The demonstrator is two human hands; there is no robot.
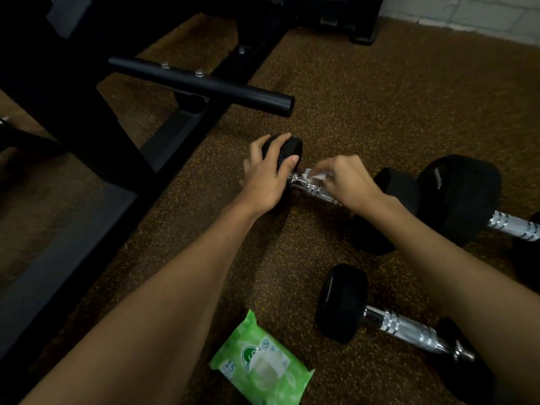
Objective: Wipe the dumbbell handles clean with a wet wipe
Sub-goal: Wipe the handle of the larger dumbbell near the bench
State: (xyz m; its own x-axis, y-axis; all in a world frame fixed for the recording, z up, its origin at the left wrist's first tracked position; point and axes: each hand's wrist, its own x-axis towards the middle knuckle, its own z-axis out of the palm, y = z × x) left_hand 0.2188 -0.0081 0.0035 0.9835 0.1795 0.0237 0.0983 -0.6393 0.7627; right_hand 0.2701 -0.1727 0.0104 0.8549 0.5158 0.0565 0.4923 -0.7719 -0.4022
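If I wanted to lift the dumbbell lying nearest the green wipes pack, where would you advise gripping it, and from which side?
Grip the near dumbbell at the middle of its chrome handle, coming down from above. It lies flat on the floor, its black heads holding the handle clear, so fingers can likely curl under it.

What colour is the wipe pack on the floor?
The wipe pack is light green, white label; head view.
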